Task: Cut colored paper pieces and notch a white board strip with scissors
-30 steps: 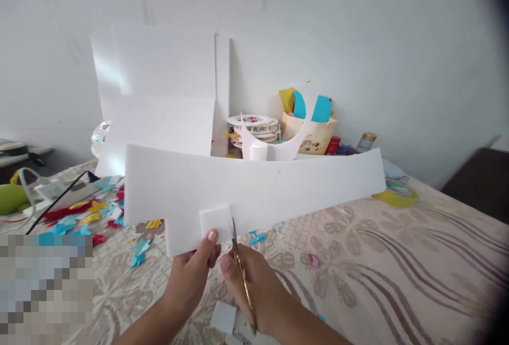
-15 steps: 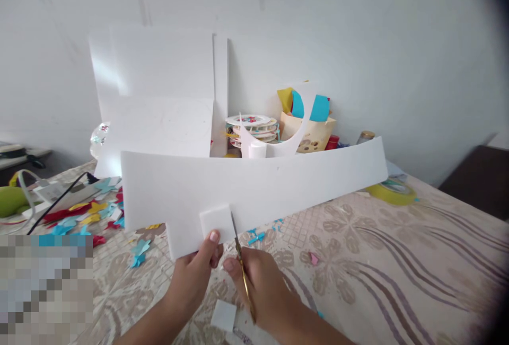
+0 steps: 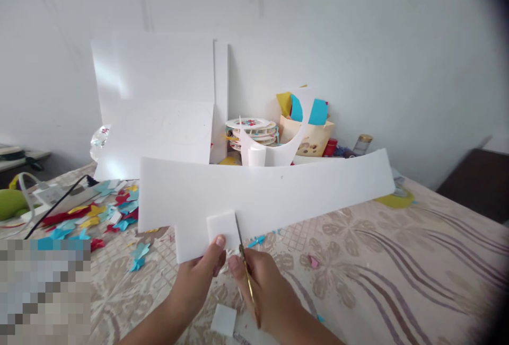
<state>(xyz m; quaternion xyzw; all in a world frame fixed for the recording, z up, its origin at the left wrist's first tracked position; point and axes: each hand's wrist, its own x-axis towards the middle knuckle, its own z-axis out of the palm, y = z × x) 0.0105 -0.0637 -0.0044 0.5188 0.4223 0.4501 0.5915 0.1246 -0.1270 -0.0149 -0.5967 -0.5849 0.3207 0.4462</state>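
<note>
My left hand (image 3: 202, 271) pinches a small white square (image 3: 223, 228) against a long white foam sheet (image 3: 262, 191), thumb on top. The sheet is held up above the table, with a stepped notch along its lower left edge. My right hand (image 3: 266, 284) is wrapped round gold-handled scissors (image 3: 249, 286). Their blade lies along the right edge of the square, in front of the sheet. Another white square (image 3: 224, 319) rests on the table below my hands. Some fingers of both hands are hidden.
White boards (image 3: 159, 80) lean on the wall. Behind the sheet stand stacked round pieces (image 3: 250, 127), a curved white cutout (image 3: 296, 146) and a bag of coloured sheets (image 3: 314, 135). Coloured scraps (image 3: 95, 211) lie left, yellow tape (image 3: 397, 200) right, on the patterned tablecloth (image 3: 377, 271).
The long sheet and small square have shifted right and slightly down, with both hands and the scissors. The sheet now covers more of the yellow tape.
</note>
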